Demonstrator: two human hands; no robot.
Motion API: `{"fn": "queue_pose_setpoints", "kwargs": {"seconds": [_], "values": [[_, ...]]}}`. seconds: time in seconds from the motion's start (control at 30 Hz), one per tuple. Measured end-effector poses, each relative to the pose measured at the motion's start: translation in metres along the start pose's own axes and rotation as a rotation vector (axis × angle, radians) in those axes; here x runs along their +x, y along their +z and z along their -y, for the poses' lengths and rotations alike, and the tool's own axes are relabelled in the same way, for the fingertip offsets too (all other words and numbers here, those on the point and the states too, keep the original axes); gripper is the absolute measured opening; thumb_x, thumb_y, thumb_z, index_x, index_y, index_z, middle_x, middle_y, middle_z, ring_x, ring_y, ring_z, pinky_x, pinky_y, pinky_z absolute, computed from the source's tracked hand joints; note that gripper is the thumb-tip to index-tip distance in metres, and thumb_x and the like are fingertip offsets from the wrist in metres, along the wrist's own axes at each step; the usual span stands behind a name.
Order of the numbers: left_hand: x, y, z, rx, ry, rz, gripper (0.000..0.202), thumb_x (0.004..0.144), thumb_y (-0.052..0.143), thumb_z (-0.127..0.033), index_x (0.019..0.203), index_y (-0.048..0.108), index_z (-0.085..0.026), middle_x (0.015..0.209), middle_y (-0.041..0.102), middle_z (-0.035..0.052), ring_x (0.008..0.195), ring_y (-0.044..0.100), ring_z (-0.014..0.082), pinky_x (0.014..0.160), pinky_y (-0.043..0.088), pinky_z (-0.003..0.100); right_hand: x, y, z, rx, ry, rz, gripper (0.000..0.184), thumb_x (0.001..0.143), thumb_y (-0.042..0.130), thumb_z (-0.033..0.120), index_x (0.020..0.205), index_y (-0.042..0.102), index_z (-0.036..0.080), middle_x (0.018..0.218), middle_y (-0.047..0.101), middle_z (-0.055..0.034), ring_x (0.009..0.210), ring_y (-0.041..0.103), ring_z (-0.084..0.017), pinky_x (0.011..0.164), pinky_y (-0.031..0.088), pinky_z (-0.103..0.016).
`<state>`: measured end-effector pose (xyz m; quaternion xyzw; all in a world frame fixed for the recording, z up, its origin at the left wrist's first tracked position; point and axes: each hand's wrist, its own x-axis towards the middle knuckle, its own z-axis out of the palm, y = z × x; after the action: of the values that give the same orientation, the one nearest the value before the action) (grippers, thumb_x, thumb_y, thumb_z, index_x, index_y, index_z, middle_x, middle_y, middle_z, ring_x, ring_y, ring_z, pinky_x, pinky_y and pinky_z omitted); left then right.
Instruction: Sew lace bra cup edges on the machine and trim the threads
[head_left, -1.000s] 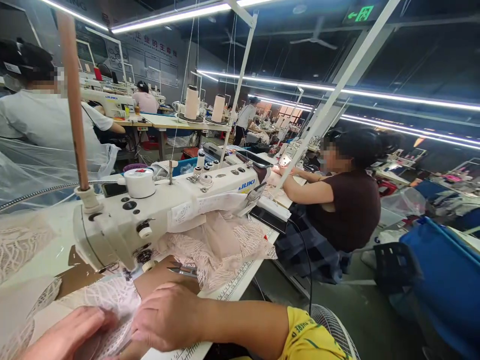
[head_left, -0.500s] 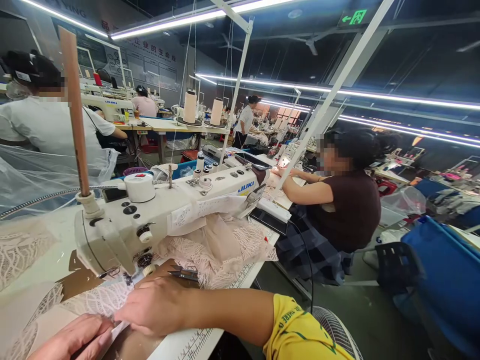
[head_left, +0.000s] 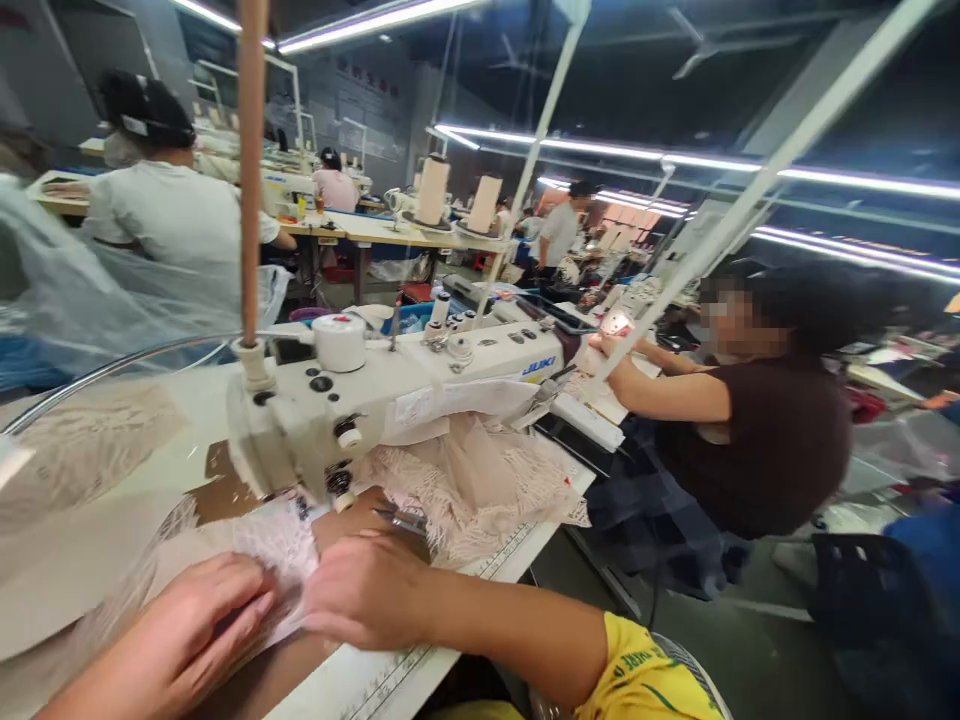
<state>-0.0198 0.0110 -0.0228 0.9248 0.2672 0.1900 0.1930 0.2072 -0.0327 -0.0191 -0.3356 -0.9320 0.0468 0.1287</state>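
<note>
Head view, reading the clock from its middle: where do we find our hands?

We have our left hand [head_left: 202, 610] at eight o'clock, resting on the pale lace cloth [head_left: 281, 545]. Our right hand [head_left: 367, 590] is at seven, touching that cloth's right side.

What are our fingers doing?

On the left we see them pressed together and slightly curled; whether they pinch the cloth we can't tell. On the right they are bunched and blurred, tips partly hidden, so we can't tell there either.

And the cloth itself?

It lies at eight o'clock on the table [head_left: 322, 690], under our left hand, reaching up towards one o'clock to the needle end of the sewing machine [head_left: 450, 362].

What else do we see close by?

Small snips [head_left: 409, 521] sit just beside our right hand, at its one o'clock. A crumpled lace bundle [head_left: 480, 480] lies at six, below the machine's arm.

Anyone near us?

A co-worker [head_left: 780, 430] in a dark top sits at three o'clock, arms on another table.
</note>
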Motion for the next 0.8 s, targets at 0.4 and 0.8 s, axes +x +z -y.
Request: {"fn": "queue_pose_setpoints", "kwargs": {"seconds": [0.4,0.8], "values": [[0.010,-0.016,-0.035,0.158,-0.062,0.265,0.028,0.095,0.039,-0.023,0.103,0.065,-0.021,0.089,0.059,0.0073,0.084,0.051,0.0225,0.078,0.040,0.039,-0.041,-0.020,0.005,0.343,0.121,-0.005,0.018,0.093,0.047,0.018,0.105,0.060,0.019,0.097,0.069,-0.0021,0.090,0.061,-0.015,0.083,0.042,-0.028],[0.012,-0.003,-0.027,0.080,-0.107,0.174,0.032,0.098,0.034,-0.026,0.110,0.062,-0.017,0.109,0.060,0.0115,0.095,0.054,0.0233,0.082,0.045,0.038,-0.026,-0.010,0.007,0.024,0.229,0.074,0.029,0.076,0.052,0.004,0.099,0.058,0.020,0.088,0.054,-0.0027,0.077,0.041,-0.018,0.072,0.035,-0.030]]}}
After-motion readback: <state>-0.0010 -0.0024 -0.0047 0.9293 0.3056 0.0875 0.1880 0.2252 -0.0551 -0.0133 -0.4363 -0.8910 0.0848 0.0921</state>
